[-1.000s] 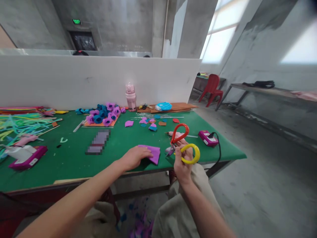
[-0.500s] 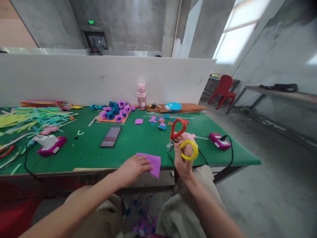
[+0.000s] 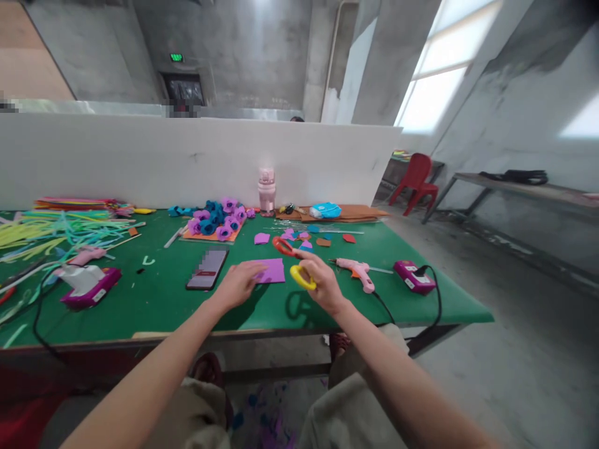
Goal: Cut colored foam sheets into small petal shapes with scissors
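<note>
My left hand grips the left edge of a purple foam sheet, which is held out over the green table. Scissors with one red and one yellow handle loop are in my right hand, just right of the sheet. Their handles are spread apart, and the blades are hidden from this angle. Beyond the hands lie small cut pieces in purple, blue, brown and red, among them a purple piece. A pink glue gun lies to the right of my right hand.
A phone lies left of my left hand. Purple and blue paper roses sit behind it. A pink bottle stands by the white partition. Purple power boxes with cables are at both sides, and colourful strips cover the left end.
Both hands have moved forward over the table, the right one also leftward with the scissors towards the purple sheet. The glue gun is now uncovered.
</note>
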A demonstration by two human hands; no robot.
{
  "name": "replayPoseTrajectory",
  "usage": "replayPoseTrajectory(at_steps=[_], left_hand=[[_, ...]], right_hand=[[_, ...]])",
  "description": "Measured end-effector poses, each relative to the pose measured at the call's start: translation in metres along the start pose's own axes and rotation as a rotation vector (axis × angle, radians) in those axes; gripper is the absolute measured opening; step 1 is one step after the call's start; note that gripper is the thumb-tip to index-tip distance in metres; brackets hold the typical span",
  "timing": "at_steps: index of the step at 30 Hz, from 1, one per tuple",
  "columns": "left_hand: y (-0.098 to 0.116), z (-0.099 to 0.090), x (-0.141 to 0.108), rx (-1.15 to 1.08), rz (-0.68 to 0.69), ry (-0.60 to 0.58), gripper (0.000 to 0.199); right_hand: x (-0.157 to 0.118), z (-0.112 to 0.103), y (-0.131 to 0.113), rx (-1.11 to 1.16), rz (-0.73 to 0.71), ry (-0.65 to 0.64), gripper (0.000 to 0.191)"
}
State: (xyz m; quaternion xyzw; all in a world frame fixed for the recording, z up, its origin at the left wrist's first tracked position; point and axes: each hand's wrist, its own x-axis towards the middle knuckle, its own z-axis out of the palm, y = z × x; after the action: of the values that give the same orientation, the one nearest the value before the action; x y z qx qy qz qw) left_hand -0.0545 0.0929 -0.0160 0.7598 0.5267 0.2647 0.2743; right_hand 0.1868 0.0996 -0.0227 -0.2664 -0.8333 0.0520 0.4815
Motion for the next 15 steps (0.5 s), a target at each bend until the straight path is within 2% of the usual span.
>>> replayPoseTrajectory(at_steps=[2, 4, 5, 7, 9, 11, 12, 15], left_hand=[[-0.003, -0.004, -0.001, -0.157, -0.114, -0.005, 0.043], [-0.002, -0.007, -0.007, -0.329, -0.220, -0.083, 0.060], [0.001, -0.006, -0.010, -0.413, -0.264, -0.130, 0.061], [0.005, -0.002, -0.014, -0.571, -0.330, -0.189, 0.050], [0.008, 0.006, -0.016, -0.710, -0.371, -0.167, 0.036], [0.010, 0.014, -0.018, -0.828, -0.387, -0.093, 0.032], [0.011, 0.018, -0.019, -0.877, -0.387, -0.047, 0.031], [0.015, 0.026, -0.023, -0.983, -0.365, 0.092, 0.028]], right_hand=[[-0.003, 0.006, 0.006, -0.098, -0.097, -0.105, 0.017], [-0.006, 0.016, 0.010, -0.194, -0.207, -0.185, 0.021], [-0.007, 0.021, 0.012, -0.226, -0.261, -0.217, 0.022], [-0.007, 0.030, 0.012, -0.250, -0.348, -0.272, 0.022], [-0.006, 0.035, 0.012, -0.234, -0.377, -0.303, 0.022], [-0.005, 0.034, 0.011, -0.192, -0.304, -0.289, 0.021], [-0.005, 0.032, 0.011, -0.163, -0.220, -0.256, 0.023], [-0.007, 0.027, 0.012, 0.010, 0.209, 0.024, 0.031]])
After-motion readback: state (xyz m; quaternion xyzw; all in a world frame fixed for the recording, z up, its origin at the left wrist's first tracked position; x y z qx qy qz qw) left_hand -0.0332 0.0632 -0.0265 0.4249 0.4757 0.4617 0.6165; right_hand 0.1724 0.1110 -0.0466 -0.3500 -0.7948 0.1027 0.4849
